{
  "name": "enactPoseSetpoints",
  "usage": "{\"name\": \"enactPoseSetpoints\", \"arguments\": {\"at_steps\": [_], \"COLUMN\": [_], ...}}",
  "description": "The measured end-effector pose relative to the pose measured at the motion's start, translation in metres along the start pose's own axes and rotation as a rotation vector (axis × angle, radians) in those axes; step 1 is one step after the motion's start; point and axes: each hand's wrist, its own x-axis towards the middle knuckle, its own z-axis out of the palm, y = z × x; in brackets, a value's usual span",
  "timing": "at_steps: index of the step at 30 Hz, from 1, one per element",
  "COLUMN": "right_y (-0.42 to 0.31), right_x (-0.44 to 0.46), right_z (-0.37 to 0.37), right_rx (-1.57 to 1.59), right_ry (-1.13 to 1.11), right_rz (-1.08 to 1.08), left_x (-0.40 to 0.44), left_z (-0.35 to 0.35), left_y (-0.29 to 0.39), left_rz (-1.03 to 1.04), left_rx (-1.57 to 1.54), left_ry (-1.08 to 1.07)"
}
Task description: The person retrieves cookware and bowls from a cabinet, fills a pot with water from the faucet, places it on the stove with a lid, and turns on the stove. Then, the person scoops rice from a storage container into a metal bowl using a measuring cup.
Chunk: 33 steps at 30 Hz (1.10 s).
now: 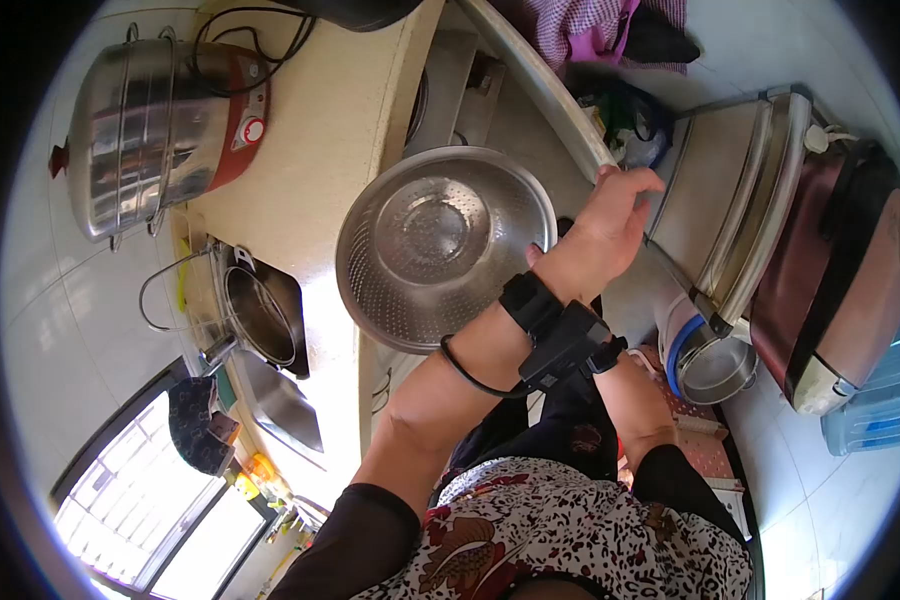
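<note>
A perforated metal colander (445,250) hangs tilted in front of the counter's edge. My left forearm, with a black device strapped to the wrist, crosses over its right side. Against the end of an open cabinet door (550,95) rests my left hand (615,215), its fingers apart and slightly bent. My right arm passes behind the left forearm. Only a fingertip of my right hand (535,256) shows, at the colander's rim; the rest is hidden behind the left wrist.
A steamer pot (155,130) with a cable stands on the counter (320,130). A metal pot (260,315) sits by the sink at left. At right are folded metal-edged panels (740,200), a maroon appliance (830,270), a small pan (715,368) and a blue water bottle (875,405).
</note>
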Motion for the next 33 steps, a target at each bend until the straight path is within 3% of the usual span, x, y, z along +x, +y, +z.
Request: {"name": "enactPoseSetpoints", "arguments": {"at_steps": [3,5,6,9,13,17,21,24,25,26,28,30,33], "right_y": [0.004,0.008,-0.007,-0.025,-0.065,-0.082,-0.098,-0.060,-0.040,-0.020,0.024,0.071,0.090], "right_x": [-0.001,0.007,0.014,0.015,0.021,0.016,0.019,0.019,0.018,0.020,0.036,0.063,0.109], "right_z": [0.008,0.017,0.022,0.055,0.089,0.117,0.111,0.103,0.104,0.107,0.121,0.151,0.190], "right_rx": [0.014,0.077,0.198,0.302,0.655,0.632,0.843,0.750,0.686,0.612,0.459,0.203,0.281], "right_ry": [-0.176,-0.482,-0.507,-0.451,-0.504,-0.527,-0.633,-0.584,-0.565,-0.529,-0.460,-0.477,-0.475], "right_rz": [0.183,0.589,0.624,0.311,0.309,0.268,0.473,0.520,0.553,0.514,0.431,0.214,0.123], "left_x": [0.001,-0.003,-0.001,0.008,-0.002,-0.005,-0.008,-0.009,-0.006,-0.004,-0.001,-0.006,-0.009], "left_z": [0.007,0.010,0.009,-0.001,0.004,-0.002,0.000,-0.007,-0.014,-0.025,-0.034,-0.027,-0.027], "left_y": [-0.003,-0.004,-0.004,-0.007,-0.002,-0.001,0.005,0.011,0.011,0.008,0.011,0.025,0.034], "left_rz": [0.025,0.040,0.041,0.048,0.014,-0.035,-0.069,-0.090,-0.041,0.006,-0.016,-0.152,-0.153], "left_rx": [0.013,0.015,0.009,0.023,0.024,0.108,0.139,0.107,0.259,0.407,0.413,0.123,0.060], "left_ry": [0.043,0.055,0.057,0.066,0.045,0.038,-0.050,-0.088,-0.142,-0.195,-0.266,-0.280,-0.360]}}
